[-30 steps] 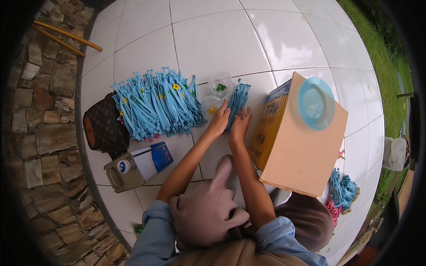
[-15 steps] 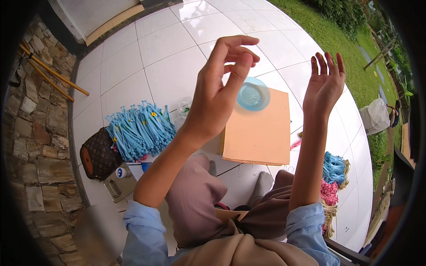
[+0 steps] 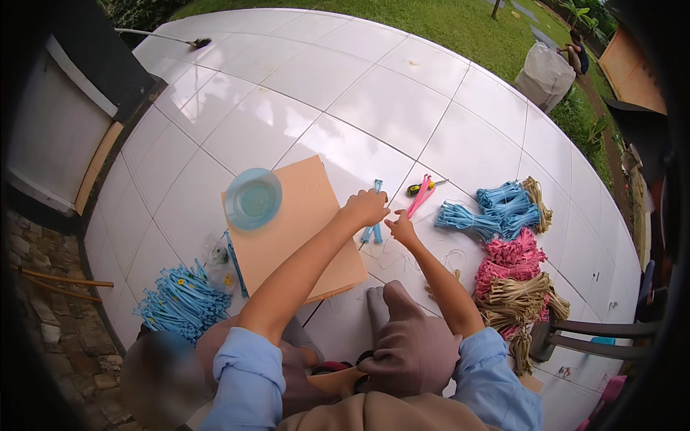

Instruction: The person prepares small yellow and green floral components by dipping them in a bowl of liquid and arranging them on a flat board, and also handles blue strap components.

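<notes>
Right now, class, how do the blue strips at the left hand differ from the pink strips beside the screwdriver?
The blue strips are pale; the pink strips vivid. The left hand hides the blue strips' middle; the pink strips show nearly whole. Both are long and narrow.

Classify as an open-air porch, apparently of a home, in use as a floor-level handcraft area. Identify by glossy white floor tiles [image 3: 374, 100], bordered by lawn [image 3: 431, 25] at the far side; by a pale door panel [image 3: 57, 122] beside a dark wall [image 3: 108, 57] at left; by stone cladding [image 3: 50, 334] at near left. For handcraft use, refer to blue cord bundles [image 3: 467, 219] and pink cord bundles [image 3: 507, 255] at right.
</notes>
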A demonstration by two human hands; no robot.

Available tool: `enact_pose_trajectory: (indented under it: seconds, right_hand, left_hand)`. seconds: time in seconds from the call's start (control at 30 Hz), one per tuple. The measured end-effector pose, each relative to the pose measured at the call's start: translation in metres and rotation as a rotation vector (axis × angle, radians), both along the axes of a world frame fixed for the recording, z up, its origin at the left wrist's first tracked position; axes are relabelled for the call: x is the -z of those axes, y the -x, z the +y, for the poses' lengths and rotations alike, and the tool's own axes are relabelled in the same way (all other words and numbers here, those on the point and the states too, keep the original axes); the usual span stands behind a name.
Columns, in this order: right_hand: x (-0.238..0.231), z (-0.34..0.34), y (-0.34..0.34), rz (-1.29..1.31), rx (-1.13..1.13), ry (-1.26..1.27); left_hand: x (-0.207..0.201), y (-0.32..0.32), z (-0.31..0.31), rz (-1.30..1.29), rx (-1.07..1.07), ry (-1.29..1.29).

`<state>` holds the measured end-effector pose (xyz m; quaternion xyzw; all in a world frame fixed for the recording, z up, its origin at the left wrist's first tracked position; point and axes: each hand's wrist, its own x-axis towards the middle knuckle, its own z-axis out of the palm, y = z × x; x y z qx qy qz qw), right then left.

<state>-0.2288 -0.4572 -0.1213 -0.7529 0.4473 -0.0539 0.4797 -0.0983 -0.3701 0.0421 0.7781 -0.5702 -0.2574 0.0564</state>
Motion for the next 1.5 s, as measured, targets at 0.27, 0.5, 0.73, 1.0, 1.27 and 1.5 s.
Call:
enact_pose_trajectory:
  seconds: [0.27,0.5,0.73,1.0,1.27,1.5]
  right_hand:
    - [0.054,0.039,-0.040,0.044,-0.040,0.597]
    - [-0.027,0.013,-0.020,-0.398,0.392,-0.304]
    - [-0.172,0.030,0.004,-0.947,0.176,-0.319]
    - [-0.263,0.082,0.001,-0.911,-0.120,-0.444]
    - [-0.330,0.156,-0.044,-0.823,-0.406,-0.374]
    - [-0.380,0.213,-0.055,-1.002,-0.246,-0.008]
  left_hand:
    - [0.024,-0.004,0.004,-0.237,0.053,0.013]
    - [0.004,0.000,0.001,-0.001,-0.085,0.119]
    - [-0.041,0.003,-0.004,0.881,-0.496,0.233]
    - [-0.132,-0.001,0.101,0.875,-0.405,0.530]
    - [-0.198,0.013,0.187,0.701,-0.582,0.997]
    - [-0.187,0.009,0.209,0.198,-0.719,1.372]
